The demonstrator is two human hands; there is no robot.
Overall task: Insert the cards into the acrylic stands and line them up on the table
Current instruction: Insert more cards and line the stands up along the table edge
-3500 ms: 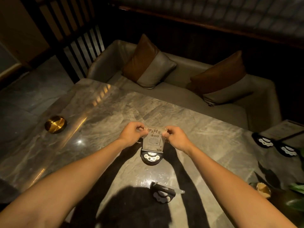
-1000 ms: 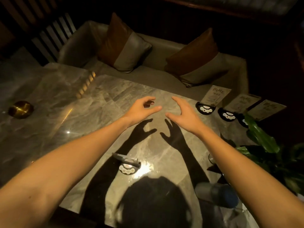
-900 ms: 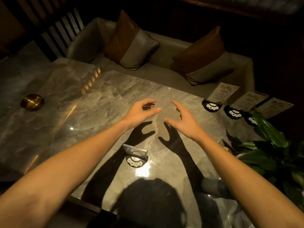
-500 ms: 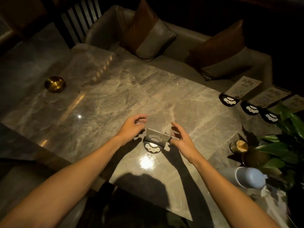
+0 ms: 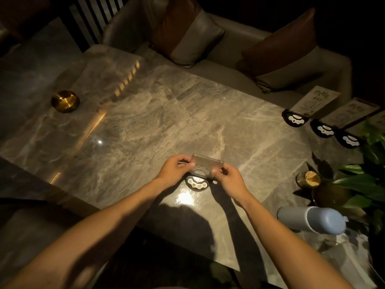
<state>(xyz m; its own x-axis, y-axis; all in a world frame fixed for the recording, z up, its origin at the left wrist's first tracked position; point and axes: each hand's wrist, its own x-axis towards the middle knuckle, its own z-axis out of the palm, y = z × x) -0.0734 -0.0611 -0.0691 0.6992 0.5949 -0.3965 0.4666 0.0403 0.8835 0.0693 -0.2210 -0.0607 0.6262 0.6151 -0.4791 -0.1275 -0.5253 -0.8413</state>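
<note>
An acrylic stand (image 5: 205, 166) with a clear upright panel and a round black paw-print base stands near the table's front edge. My left hand (image 5: 176, 171) pinches the panel's left edge and my right hand (image 5: 228, 177) pinches its right edge. The panel looks clear, and I cannot make out a card in it. Three stands with cards in them line the table's far right side: the first stand (image 5: 295, 118), the second stand (image 5: 324, 128) and the third stand (image 5: 350, 140).
A marble table (image 5: 166, 122) fills the view. A brass bowl (image 5: 65, 101) sits far left. At right are a blue bottle (image 5: 312, 220) lying down, a small jar (image 5: 310, 178) and a leafy plant (image 5: 366, 180). A sofa with two cushions (image 5: 187, 36) lies beyond.
Both hands pulled back from mid-table to the stand near the front edge and closed on its panel sides. The view shifted left and down.
</note>
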